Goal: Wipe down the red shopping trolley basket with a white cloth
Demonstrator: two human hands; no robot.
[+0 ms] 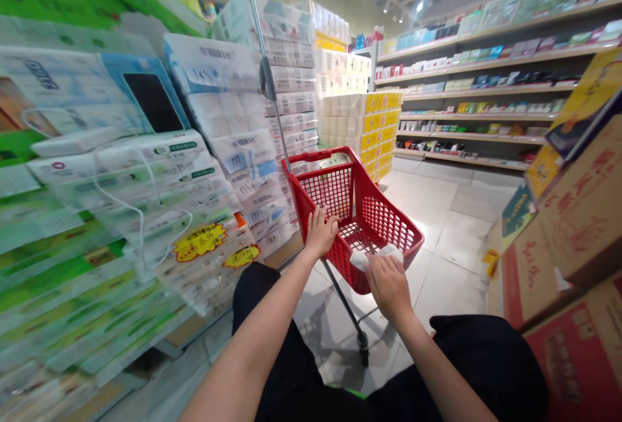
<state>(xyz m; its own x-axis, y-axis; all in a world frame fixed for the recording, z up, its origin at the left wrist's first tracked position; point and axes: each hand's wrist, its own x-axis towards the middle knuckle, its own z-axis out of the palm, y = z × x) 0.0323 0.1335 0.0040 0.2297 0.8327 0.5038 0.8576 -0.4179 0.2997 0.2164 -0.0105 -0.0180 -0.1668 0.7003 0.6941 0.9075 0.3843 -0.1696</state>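
A red plastic shopping cart (pixel 389 210) with latticed walls stands in front of my knees. My left hand (pixel 321 233) rests on its near left rim, fingers spread and stretched over the edge. In my right hand (pixel 387 284) is a crumpled white tissue (pixel 360 260), pressed against the rim of the near right side. The fingers are closed over it, and part of the tissue sticks out on both sides. Inside the basket I see only its bare lattice. A thin metal pole rises from the cart's far left corner.
Stacked tissue packs (pixel 253 156) line the left, with a phone (pixel 151 102), a white cable (pixel 142 227) and yellow price tags (pixel 200 242). Cardboard boxes (pixel 583 214) crowd the right. Shelves (pixel 486 94) of small goods stand behind, across the tiled floor (pixel 451 247).
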